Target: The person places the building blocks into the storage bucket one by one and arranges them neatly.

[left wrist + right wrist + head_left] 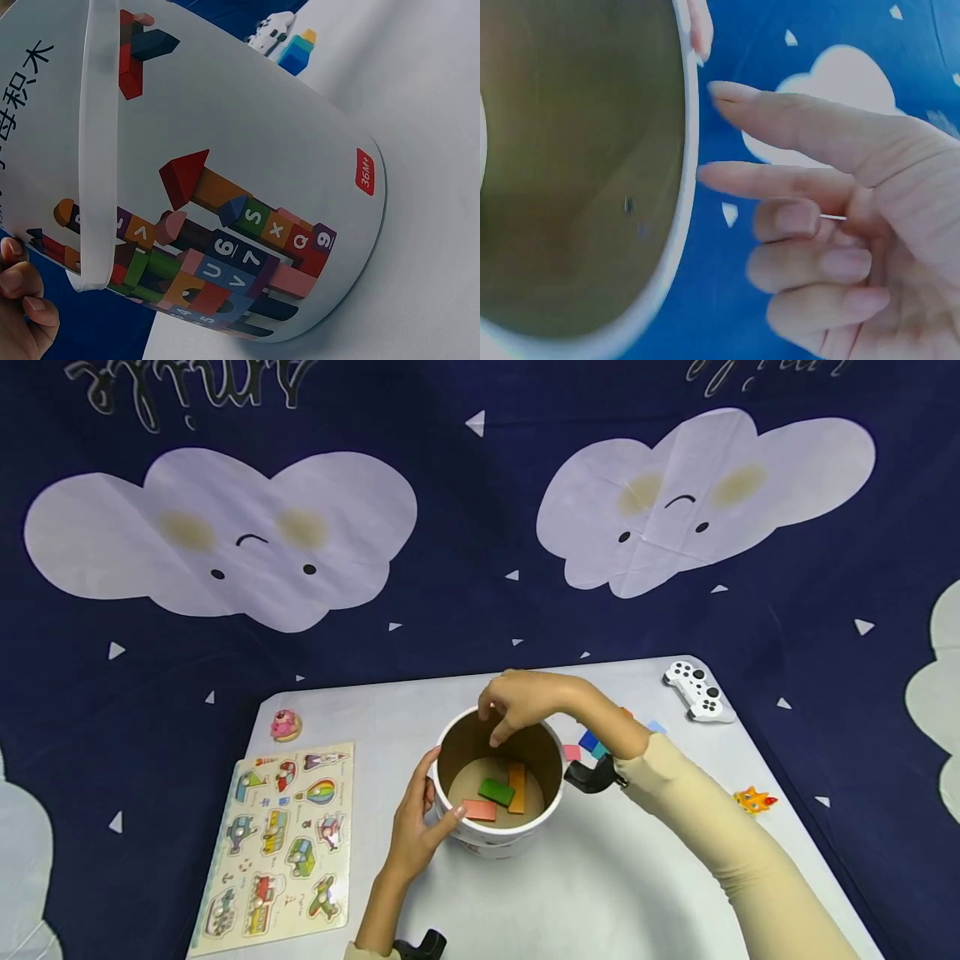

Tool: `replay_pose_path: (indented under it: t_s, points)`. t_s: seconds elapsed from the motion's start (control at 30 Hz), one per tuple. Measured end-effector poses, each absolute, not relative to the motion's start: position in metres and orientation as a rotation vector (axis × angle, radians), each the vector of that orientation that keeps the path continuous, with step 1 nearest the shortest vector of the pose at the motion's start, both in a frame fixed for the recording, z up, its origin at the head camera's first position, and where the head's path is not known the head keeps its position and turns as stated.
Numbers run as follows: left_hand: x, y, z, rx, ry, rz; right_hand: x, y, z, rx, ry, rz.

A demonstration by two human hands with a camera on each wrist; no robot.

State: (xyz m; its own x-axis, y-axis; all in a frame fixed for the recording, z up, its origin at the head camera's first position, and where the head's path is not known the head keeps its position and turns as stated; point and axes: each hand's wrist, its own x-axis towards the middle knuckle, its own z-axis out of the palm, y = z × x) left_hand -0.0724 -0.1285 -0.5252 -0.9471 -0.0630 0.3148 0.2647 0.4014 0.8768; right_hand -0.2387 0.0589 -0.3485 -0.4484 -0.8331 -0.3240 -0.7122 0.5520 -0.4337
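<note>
A white bucket (491, 835) stands upright on the table, its side printed with pictures of colourful letter blocks. My left hand (414, 827) holds it by the left side, thumb at the rim and fingers along the outer wall. On the bucket's floor lie a green block (496, 792), an orange block (517, 787) and a salmon-pink block (479, 810). Over the far rim is my right hand (522, 697), holding nothing. Its thumb and index finger are spread apart while the other fingers curl inward in the right wrist view.
Loose blocks, including a blue block (588, 741) and a pink block (572, 752), lie right of the bucket, partly behind the right arm. A puzzle board (337, 843) and a pink toy (285, 725) are at left. A white game controller (693, 691) and an orange toy (753, 800) are at right.
</note>
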Motion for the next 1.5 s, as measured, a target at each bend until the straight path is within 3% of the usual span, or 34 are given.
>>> replay_pose_path:
  t_s: [0.3,0.73,1.1,1.5]
  points:
    - [-0.073,-0.129,-0.526,-0.175,-2.359,-1.556,-0.254,0.137,-0.379,-0.984,2.456,-0.848]
    - [-0.073,-0.127,-0.527,-0.169,-2.354,-1.581,-0.251,0.236,-0.478,-0.557,2.539,-0.815]
    - [-0.073,-0.128,-0.526,-0.176,-2.353,-1.561,-0.230,0.266,-0.540,-0.472,2.590,-0.821]
    - [-0.074,-0.128,-0.526,-0.187,-2.323,-1.588,-0.214,0.274,-0.561,-0.358,2.730,-0.792]
